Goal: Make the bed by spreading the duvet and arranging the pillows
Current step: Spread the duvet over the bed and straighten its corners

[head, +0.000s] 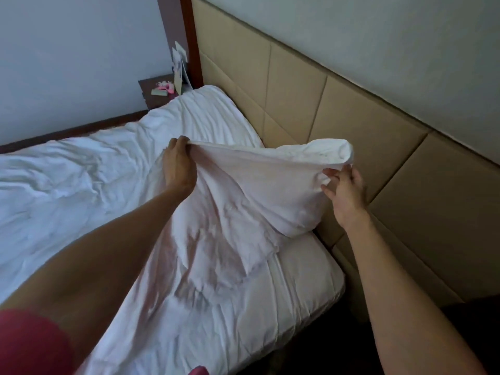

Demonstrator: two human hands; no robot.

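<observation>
A white duvet (81, 171) lies crumpled across the bed, its near part lifted. My left hand (177, 163) grips the raised top edge of the duvet, fingers curled round the hem. My right hand (345, 189) pinches the duvet's near corner, a rolled white fold by the headboard. The cloth hangs stretched between the two hands. A white pillow (205, 109) lies flat at the far end against the headboard. The bare mattress (311, 269) shows at the near corner below the lifted duvet.
A tan padded headboard (338, 104) runs along the right. A dark bedside table (155, 90) stands in the far corner with pink items and cards on it. Dark floor lies between the bed's near side and the headboard panel. A wooden strip edges the bed's far side.
</observation>
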